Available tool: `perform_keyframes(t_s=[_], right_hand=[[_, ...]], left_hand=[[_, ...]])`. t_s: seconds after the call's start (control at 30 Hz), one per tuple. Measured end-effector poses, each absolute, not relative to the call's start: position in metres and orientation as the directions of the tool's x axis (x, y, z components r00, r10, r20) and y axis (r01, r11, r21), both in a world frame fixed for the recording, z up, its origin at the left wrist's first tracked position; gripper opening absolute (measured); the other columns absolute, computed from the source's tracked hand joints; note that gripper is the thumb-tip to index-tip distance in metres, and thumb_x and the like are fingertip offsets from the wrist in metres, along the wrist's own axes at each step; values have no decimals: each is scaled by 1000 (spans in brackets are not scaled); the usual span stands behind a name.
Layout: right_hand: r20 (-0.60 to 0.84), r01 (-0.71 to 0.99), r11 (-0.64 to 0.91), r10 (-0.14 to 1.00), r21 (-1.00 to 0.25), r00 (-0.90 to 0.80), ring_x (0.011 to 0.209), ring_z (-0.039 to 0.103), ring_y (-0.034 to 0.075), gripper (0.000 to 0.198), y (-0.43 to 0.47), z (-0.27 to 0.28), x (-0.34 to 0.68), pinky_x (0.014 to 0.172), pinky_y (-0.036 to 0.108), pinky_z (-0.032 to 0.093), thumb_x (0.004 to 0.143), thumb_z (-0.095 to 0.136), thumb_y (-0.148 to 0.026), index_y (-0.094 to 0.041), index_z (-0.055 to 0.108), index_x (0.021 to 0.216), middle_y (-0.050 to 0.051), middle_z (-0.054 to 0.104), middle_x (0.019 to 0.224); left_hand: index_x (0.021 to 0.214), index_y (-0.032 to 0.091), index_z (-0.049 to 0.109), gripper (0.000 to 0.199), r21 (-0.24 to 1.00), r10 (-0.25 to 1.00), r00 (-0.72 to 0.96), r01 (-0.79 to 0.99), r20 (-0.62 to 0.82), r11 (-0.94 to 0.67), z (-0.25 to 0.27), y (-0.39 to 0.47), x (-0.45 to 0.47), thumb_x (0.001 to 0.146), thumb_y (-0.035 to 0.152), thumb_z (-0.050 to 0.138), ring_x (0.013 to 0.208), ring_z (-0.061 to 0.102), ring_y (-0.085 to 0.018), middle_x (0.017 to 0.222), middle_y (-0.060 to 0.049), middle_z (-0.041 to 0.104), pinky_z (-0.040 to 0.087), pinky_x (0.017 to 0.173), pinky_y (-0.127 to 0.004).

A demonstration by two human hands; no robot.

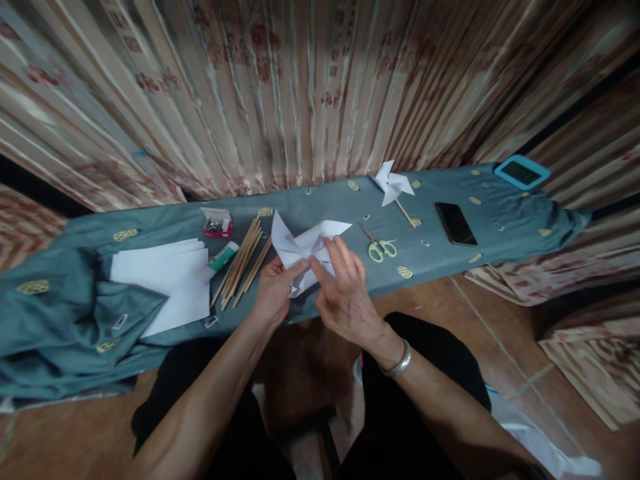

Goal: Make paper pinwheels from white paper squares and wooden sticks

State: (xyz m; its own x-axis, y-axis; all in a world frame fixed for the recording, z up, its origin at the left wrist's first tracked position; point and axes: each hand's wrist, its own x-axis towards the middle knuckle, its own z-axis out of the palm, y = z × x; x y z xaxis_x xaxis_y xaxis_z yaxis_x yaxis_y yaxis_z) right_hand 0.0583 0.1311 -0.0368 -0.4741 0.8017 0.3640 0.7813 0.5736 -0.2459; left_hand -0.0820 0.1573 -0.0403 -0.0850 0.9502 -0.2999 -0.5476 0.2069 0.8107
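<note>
A white paper pinwheel (300, 245), its corners folded toward the middle, is held up over the front edge of the cloth-covered bench. My left hand (274, 287) pinches its lower left side, the thumb pressed near the centre. From the right, my right hand (345, 287) presses a finger at the centre, with other fingers lying over the right blade. Just left of the paper lie several thin wooden sticks (243, 260). Green-handled scissors (381, 249) rest to its right. Whether a pin sits at the centre is hidden by my fingers.
On the blue-green cloth (320, 197), a finished pinwheel (391, 183) on a stick lies at the back. A phone (456, 223) and a blue-framed device (522, 172) are rightward. White paper sheets (180, 280), a green glue stick (223, 256) and a small red box (218, 223) lie left.
</note>
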Motion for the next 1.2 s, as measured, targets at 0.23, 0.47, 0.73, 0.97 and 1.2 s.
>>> perform_keyframes(t_s=[0.23, 0.47, 0.73, 0.97, 1.2], right_hand=[[353, 776, 560, 817, -291, -457, 149, 1, 32, 62, 128, -30, 58, 111, 59, 20, 80, 45, -12, -21, 38, 141, 15, 14, 159], [363, 766, 560, 817, -316, -448, 148, 4, 34, 60, 127, -23, 62, 111, 59, 22, 77, 48, -12, -22, 46, 136, 10, 11, 161], [423, 766, 566, 802, -306, -423, 148, 9, 31, 48, 124, -19, 64, 111, 57, 25, 81, 48, -13, -23, 55, 128, 8, 17, 160], [550, 751, 463, 819, -470, -162, 145, 24, 30, 48, 136, -4, 82, 113, 56, 26, 88, 53, -33, -26, 46, 136, 10, 29, 156], [148, 157, 140, 988, -978, 38, 125, 53, 29, 71, 163, -26, 79, 104, 47, 43, 72, 70, -48, -17, 45, 131, 19, 55, 134]], left_hand=[[81, 14, 72, 36, 769, 940, -55, -592, -337, 241, -39, 156, -82, 49, 24, 87, 64, 66, -13, 76, -3, 75, 50, 67, -24], [81, 14, 72, 37, 774, 939, -30, -576, -343, 264, -38, 155, -82, 49, 26, 87, 63, 65, -14, 75, -3, 74, 49, 66, -26], [77, 14, 72, 36, 819, 952, -96, -540, -291, 196, -43, 154, -78, 47, 25, 87, 58, 63, -13, 71, -2, 73, 48, 62, -25], [76, 15, 72, 34, 843, 957, -187, -530, -220, 90, -42, 161, -87, 46, 23, 87, 60, 63, -14, 72, -2, 74, 50, 65, -28], [80, 15, 72, 38, 860, 967, -200, -510, -160, 37, -34, 156, -95, 46, 23, 87, 63, 64, -14, 76, -2, 74, 51, 67, -27]])
